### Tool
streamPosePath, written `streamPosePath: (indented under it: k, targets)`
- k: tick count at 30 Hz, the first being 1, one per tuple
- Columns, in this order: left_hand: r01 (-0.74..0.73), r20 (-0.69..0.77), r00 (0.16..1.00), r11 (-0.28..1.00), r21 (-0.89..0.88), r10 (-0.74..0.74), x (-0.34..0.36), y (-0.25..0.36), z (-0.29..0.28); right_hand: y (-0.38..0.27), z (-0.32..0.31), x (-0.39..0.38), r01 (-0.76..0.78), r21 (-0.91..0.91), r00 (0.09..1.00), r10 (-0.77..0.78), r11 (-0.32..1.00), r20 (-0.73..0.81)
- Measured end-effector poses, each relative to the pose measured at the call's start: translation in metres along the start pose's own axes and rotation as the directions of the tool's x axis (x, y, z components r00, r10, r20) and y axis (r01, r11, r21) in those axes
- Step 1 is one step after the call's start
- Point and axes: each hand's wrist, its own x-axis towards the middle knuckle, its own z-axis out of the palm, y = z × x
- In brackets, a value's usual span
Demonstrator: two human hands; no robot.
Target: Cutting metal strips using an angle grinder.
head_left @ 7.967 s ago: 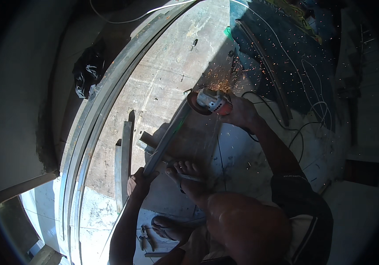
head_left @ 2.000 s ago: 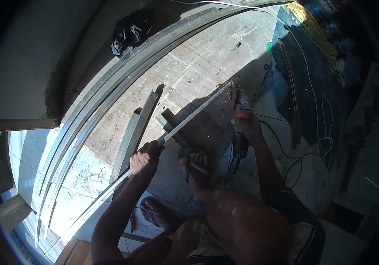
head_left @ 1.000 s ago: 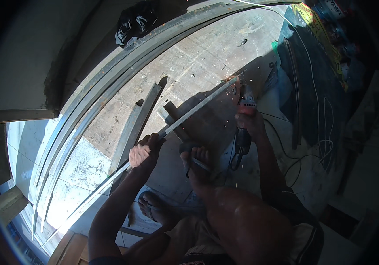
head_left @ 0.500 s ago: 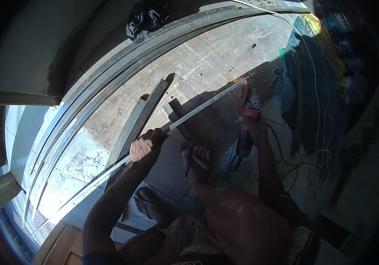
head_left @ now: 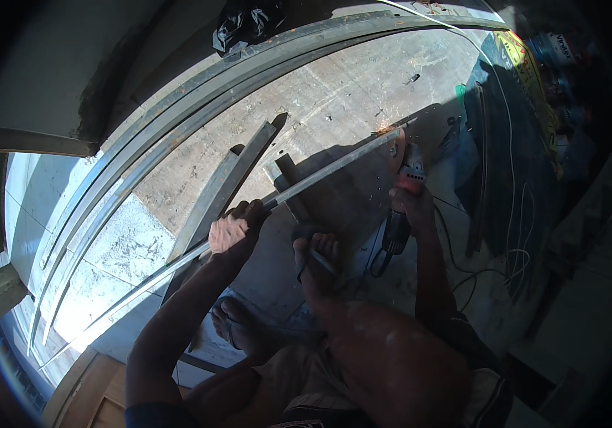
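Observation:
My right hand (head_left: 413, 207) is closed round the body of a red and black angle grinder (head_left: 410, 177). Its disc (head_left: 396, 148) meets the far right end of a long thin metal bar (head_left: 342, 165), and orange sparks fly there. Closed round the same bar, left of the middle, is my left hand (head_left: 233, 228), partly in bright sun. The bar lies across a short piece of square metal tube (head_left: 286, 171) and runs on toward the lower left. My sandalled foot (head_left: 314, 258) is just below that short piece.
Longer square tubes (head_left: 237, 165) lie beside my left hand. Several long metal bars (head_left: 177, 114) span the far side, near a black plastic bag (head_left: 247, 27). A white cable (head_left: 507, 128) and the dark grinder cord (head_left: 463, 271) trail at right. A wooden panel (head_left: 95, 392) stands lower left.
The view has shifted slightly. Both hands keep their hold, and the grinder's disc stays at the bar's end with sparks still flying.

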Motion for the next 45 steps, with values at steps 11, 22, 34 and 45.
streamPosePath:
  k: [11, 22, 34, 45]
  targets:
    - [0.091, 0.140, 0.987, 0.993, -0.078, -0.080, 0.008, 0.008, -0.014, -0.006, 0.004, -0.004, 0.032, 0.001, 0.999, -0.032, 0.999, -0.007]
    - [0.151, 0.192, 0.970, 0.988, -0.006, -0.147, -0.009, -0.014, 0.019, -0.004, 0.003, 0.000, -0.008, 0.038, 1.000, 0.007, 0.999, 0.003]
    - [0.096, 0.218, 0.973, 0.993, -0.061, -0.081, 0.007, 0.002, -0.008, -0.001, 0.000, 0.008, 0.048, 0.030, 0.999, -0.048, 0.998, 0.002]
    - [0.058, 0.068, 0.996, 0.995, 0.083, -0.064, -0.007, -0.009, 0.011, 0.003, -0.002, 0.010, -0.019, 0.055, 0.999, 0.016, 0.998, 0.049]
